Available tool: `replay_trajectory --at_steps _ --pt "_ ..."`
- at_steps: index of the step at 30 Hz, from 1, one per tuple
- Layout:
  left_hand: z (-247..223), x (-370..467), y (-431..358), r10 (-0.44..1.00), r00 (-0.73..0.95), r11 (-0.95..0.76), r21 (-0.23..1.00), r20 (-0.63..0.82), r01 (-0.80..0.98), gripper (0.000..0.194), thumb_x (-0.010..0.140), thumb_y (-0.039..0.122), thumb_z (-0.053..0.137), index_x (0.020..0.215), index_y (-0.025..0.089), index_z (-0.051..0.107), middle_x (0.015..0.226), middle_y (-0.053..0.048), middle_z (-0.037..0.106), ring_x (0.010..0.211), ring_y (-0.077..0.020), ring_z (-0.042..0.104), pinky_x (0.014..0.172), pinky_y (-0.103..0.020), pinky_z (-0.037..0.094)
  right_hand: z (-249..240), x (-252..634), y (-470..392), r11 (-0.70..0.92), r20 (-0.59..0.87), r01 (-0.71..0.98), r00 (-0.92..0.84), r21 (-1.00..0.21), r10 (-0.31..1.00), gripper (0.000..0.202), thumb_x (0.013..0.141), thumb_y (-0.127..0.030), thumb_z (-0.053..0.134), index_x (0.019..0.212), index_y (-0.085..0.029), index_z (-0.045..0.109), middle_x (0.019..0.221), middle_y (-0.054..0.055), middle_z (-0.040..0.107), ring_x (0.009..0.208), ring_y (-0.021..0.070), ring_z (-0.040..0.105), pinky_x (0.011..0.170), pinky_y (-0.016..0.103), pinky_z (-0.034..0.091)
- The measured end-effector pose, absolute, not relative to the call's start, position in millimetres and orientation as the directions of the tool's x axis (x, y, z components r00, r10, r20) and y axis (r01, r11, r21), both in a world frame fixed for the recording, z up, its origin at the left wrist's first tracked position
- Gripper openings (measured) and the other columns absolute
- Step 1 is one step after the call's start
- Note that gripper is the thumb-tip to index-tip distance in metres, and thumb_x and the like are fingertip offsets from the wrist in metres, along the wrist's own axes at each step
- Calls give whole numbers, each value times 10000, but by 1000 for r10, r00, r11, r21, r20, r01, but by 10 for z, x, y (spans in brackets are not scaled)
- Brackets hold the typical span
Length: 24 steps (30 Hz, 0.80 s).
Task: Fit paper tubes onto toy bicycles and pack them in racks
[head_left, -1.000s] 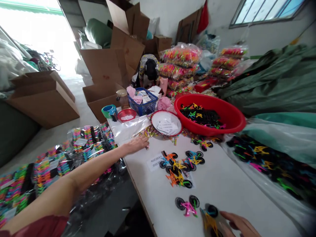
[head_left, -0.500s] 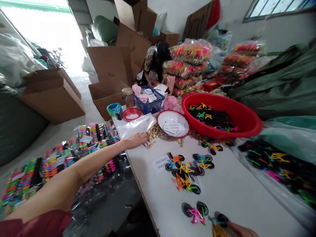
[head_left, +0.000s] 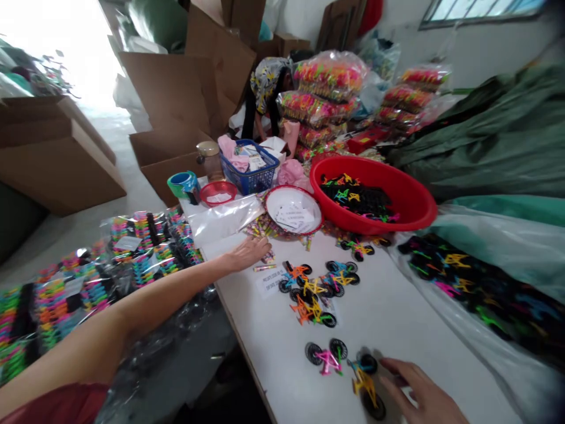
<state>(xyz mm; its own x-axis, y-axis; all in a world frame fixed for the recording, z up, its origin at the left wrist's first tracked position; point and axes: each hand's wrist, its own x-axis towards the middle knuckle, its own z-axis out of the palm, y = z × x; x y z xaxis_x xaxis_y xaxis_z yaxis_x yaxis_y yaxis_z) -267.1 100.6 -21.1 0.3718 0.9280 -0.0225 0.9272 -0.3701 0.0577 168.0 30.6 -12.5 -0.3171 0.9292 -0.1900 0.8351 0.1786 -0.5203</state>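
My left hand (head_left: 249, 253) reaches across the white table (head_left: 410, 330), its fingers bent down on small colourful wrapped candy rolls (head_left: 268, 257) by the pile's front edge; the fingertips are partly hidden. At the bottom right, my right hand (head_left: 424, 391) is open, thumb and forefinger apart, just beside a yellow and blue toy bicycle (head_left: 365, 381) lying flat. Left of that lies a pink toy bicycle (head_left: 327, 357) with black wheels. Further up, several toy bicycles (head_left: 314, 288) lie in a cluster, partly over a printed paper slip (head_left: 268, 282).
Behind my left hand are a white bowl of paper slips (head_left: 269, 206), clear plastic bags (head_left: 220, 221) and a blue basket (head_left: 260, 179). A red tub (head_left: 417, 222) holds toy bicycle parts. Bagged toys (head_left: 145, 268) cover the left floor. Another person (head_left: 267, 88) bends over behind.
My left hand has come nearer over the candy rolls, some of which lie closer. My right hand has let go of the yellow and blue toy bicycle. The view has shifted right.
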Motion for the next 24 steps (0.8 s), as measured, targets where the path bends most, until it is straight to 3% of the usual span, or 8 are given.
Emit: replay_trajectory --at_steps 7,10,12,13,16,18,21,24 --pt "-104 -2480 1090 928 366 -372 205 67 905 153 793 82 437 835 151 567 892 -77 568 809 -204 534 740 -317 392 269 1261 1138 276 -5 907 -293 -318 956 301 835 -200 382 997 -150 630 974 82 631 845 184 602 792 288 444" --pt "-4 -2434 831 988 117 -154 672 101 724 138 792 218 535 919 196 582 842 -45 596 763 -195 543 696 -287 398 204 1031 1798 217 24 949 -217 -229 976 298 832 -156 420 1071 -132 598 1064 103 592 948 190 564 829 272 412" --pt "56 -2260 601 999 -38 9 950 3 313 185 806 329 554 939 206 589 786 -35 603 688 -169 538 611 -252 394 129 851 2140 204 34 956 -201 -210 979 370 815 -125 450 1174 -147 534 1176 115 533 1046 208 510 831 271 400" --pt "76 -2127 497 996 -59 72 995 -68 73 231 805 367 562 966 203 588 791 -37 603 664 -156 529 567 -237 383 93 777 2251 200 31 958 -197 -206 980 415 799 -109 467 1209 -157 506 1213 120 507 1075 221 489 819 274 399" --pt "96 -1647 319 972 -33 186 842 -234 -505 292 805 374 586 1052 219 575 790 -19 580 663 -122 515 571 -223 403 14 722 2303 167 -12 968 -172 -185 985 382 796 -123 482 1173 -156 529 1159 134 533 1011 238 521 743 281 404" --pt "100 -1362 320 954 54 246 665 -296 -705 250 801 343 605 1025 234 585 762 2 562 693 -116 527 653 -258 450 -22 854 2143 118 -45 981 -127 -155 991 293 837 -189 451 1103 -145 565 1051 132 574 907 222 561 688 278 402" --pt "111 -1088 399 925 195 348 526 -325 -776 190 770 288 645 943 218 606 770 0 565 775 -140 567 689 -288 478 -59 1183 1788 15 -48 986 -23 -165 999 272 848 -290 458 1048 -165 593 1003 111 585 858 205 573 664 269 396" --pt "95 -950 443 912 253 403 598 -322 -693 180 742 260 672 889 172 616 865 -47 598 830 -176 594 572 -231 457 -80 1449 1520 -102 -98 948 76 -301 992 267 759 -357 581 944 -171 634 951 93 605 848 197 574 662 253 393"
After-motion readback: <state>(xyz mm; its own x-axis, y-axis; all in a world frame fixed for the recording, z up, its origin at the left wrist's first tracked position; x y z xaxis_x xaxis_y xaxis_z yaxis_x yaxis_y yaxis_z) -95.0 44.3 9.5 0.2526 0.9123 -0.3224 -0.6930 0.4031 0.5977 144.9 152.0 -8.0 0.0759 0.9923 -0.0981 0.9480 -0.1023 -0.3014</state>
